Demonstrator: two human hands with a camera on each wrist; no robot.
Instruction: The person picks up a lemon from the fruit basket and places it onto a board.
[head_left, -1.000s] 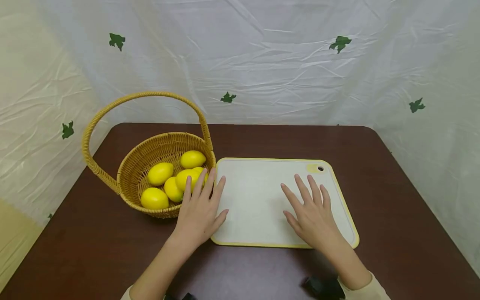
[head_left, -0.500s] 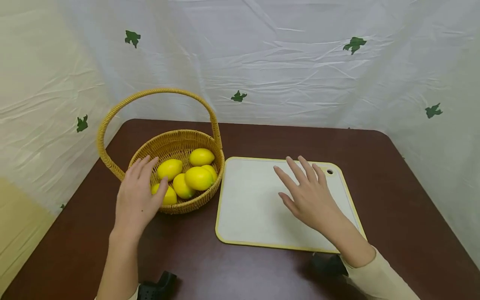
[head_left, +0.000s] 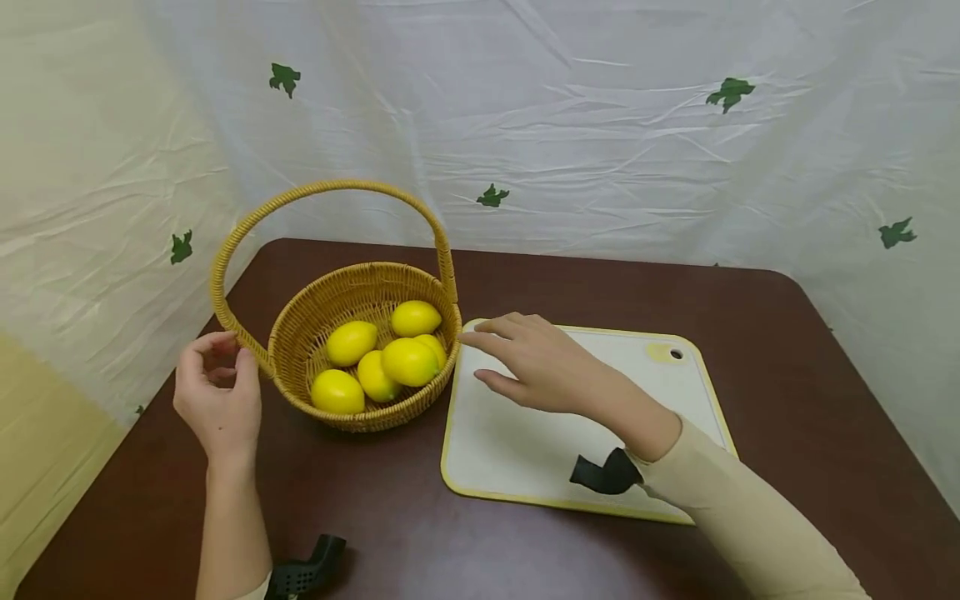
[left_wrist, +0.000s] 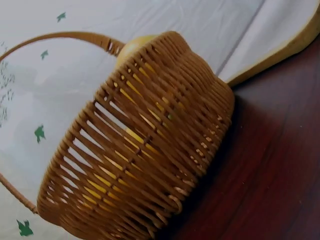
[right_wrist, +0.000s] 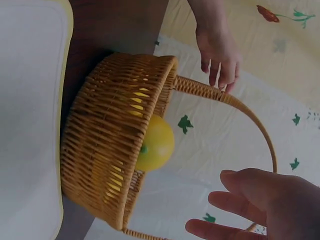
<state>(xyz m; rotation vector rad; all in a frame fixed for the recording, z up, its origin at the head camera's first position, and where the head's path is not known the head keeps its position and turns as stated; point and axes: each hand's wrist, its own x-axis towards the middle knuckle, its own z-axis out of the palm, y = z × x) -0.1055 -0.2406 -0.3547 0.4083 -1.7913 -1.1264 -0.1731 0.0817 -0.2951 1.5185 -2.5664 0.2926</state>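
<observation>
A wicker basket [head_left: 390, 410] with a tall arched handle [head_left: 333, 187] holds several yellow lemons [head_left: 351, 343]. My left hand [head_left: 221, 400] is at the handle's left base, fingers curved and thumb near them. In the right wrist view, the left hand's fingers [right_wrist: 227, 75] are right at the handle; whether they pinch it I cannot tell. My right hand [head_left: 543, 367] hovers over the cutting board [head_left: 510, 450], fingers extended toward the basket's right rim and holding nothing. Close to the lens in the right wrist view, the right hand [right_wrist: 260, 205] has its fingers spread.
The white cutting board has a yellow edge and lies just right of the basket on the dark brown table [head_left: 390, 517]. Behind the table hangs a pale curtain [head_left: 600, 167] with green leaf shapes. Black wrist mounts [head_left: 607, 473] sit on both arms.
My left hand has moved left from the basket's right side, across its front, to the handle's left base. The right hand has moved left over the board, toward the basket.
</observation>
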